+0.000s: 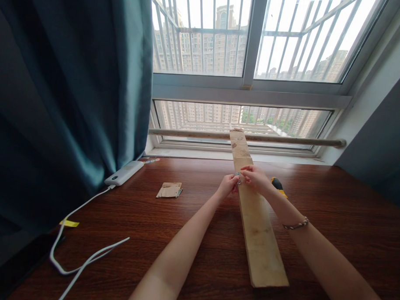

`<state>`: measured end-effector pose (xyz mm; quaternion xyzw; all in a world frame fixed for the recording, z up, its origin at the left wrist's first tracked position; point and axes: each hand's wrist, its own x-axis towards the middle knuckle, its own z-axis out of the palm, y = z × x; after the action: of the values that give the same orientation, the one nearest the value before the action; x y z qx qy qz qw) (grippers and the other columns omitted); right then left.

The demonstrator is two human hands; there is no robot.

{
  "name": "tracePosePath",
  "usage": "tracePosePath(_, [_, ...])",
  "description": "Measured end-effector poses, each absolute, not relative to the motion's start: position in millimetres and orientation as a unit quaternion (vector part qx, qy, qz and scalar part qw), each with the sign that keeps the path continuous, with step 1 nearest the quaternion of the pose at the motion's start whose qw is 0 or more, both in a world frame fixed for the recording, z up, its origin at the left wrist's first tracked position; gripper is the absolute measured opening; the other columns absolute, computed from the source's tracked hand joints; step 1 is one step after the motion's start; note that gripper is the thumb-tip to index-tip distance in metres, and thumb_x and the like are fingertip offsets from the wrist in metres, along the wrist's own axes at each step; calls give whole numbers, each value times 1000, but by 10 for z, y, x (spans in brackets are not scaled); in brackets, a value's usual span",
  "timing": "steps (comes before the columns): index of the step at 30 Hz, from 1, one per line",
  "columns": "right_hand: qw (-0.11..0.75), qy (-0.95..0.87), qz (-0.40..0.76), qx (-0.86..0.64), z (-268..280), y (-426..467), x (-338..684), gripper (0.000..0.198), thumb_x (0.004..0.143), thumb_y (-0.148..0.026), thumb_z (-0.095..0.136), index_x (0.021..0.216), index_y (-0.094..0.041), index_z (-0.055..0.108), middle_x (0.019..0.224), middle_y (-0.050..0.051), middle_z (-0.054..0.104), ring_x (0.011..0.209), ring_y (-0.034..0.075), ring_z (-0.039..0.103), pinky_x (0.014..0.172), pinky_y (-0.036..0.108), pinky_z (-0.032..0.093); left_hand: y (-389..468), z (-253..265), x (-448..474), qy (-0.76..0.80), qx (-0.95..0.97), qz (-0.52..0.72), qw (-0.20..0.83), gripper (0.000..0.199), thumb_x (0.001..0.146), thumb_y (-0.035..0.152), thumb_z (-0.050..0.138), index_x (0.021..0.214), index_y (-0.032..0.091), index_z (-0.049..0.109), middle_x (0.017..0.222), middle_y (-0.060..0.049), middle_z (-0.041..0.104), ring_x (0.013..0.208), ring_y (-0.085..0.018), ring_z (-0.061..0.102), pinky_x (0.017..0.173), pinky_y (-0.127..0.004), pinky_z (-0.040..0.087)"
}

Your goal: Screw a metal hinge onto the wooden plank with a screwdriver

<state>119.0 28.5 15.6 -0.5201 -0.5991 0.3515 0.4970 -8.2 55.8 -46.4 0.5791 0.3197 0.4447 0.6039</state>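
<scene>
A long wooden board [259,231] lies lengthwise before me, its far end reaching the rail under the window. At the board's left edge, my left hand [227,186] is closed on a small metal piece [237,176], too small to name exactly. My right hand [255,178] is over the board, its fingertips meeting at the same metal piece; some fingers are bent and partly hidden. Just right of the board, behind my right forearm, lies a black and yellow tool handle [278,186]. A small piece of cardboard [169,190] with thin metal bits at its edge lies to the left.
A white power bank [124,172] with a white cable [83,203] lies at the left by the blue curtain [124,77]. A yellow strip [69,223] is near the cable. A horizontal rail [285,140] crosses before the barred window at the table's far edge.
</scene>
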Motion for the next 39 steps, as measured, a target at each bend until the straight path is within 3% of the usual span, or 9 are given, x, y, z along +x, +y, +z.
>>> tracePosePath(5, [425, -673, 249, -552, 143, 375, 1211, 18, 61, -22, 58, 74, -14, 67, 52, -3, 54, 51, 9, 47, 48, 20, 35, 565, -485, -82, 331, 581, 451, 591, 44, 68, 58, 54, 59, 16, 46, 36, 5, 40, 31, -7, 36, 35, -21, 21])
tracePosePath(9, [384, -718, 172, -554, 161, 357, 1199, 17, 69, -24, 55, 73, -14, 68, 59, 0, 58, 58, 12, 50, 55, 23, 36, 576, -499, -80, 336, 584, 450, 586, 45, 68, 59, 54, 58, 16, 45, 36, 5, 39, 31, -7, 36, 35, -21, 21])
tracePosePath(15, [346, -758, 51, -550, 143, 254, 1139, 19, 82, -20, 44, 80, -14, 62, 85, 6, 58, 75, 15, 53, 69, 25, 37, 595, -510, -75, 338, 589, 450, 580, 47, 67, 61, 53, 55, 17, 43, 34, 6, 38, 29, -6, 34, 34, -21, 21])
tracePosePath(25, [289, -783, -34, -550, 70, 225, 1114, 18, 88, -22, 39, 87, -15, 56, 93, 10, 53, 71, 16, 53, 61, 25, 36, 587, -492, -80, 335, 590, 444, 586, 45, 68, 59, 53, 53, 17, 44, 32, 5, 40, 28, -6, 34, 33, -21, 21])
tracePosePath(28, [355, -764, -3, -539, 127, 227, 1094, 17, 87, -22, 39, 84, -15, 54, 91, 10, 53, 73, 17, 52, 64, 26, 38, 595, -498, -77, 343, 588, 439, 586, 43, 68, 57, 54, 55, 17, 45, 33, 5, 40, 29, -6, 35, 34, -21, 21])
tracePosePath(32, [537, -650, 147, -517, 252, 230, 1060, 12, 81, -27, 47, 74, -17, 51, 82, 7, 53, 77, 18, 50, 70, 28, 39, 597, -477, -99, 353, 585, 441, 582, 41, 67, 54, 56, 56, 16, 45, 35, 5, 43, 29, -6, 37, 34, -20, 22])
tracePosePath(36, [594, -559, 289, -501, 290, 222, 1078, 20, 82, -39, 43, 77, -20, 46, 56, -3, 43, 51, 12, 44, 50, 24, 37, 600, -421, -201, 363, 557, 443, 602, 37, 64, 48, 62, 57, 15, 47, 40, 3, 49, 32, -7, 42, 35, -19, 25])
tracePosePath(39, [598, -523, 383, -472, 280, 188, 1114, 23, 82, -43, 39, 75, -21, 41, 51, -5, 38, 43, 10, 41, 42, 22, 36, 594, -355, -322, 331, 526, 426, 658, 33, 67, 45, 60, 66, 12, 55, 51, -3, 59, 39, -9, 50, 41, -20, 33])
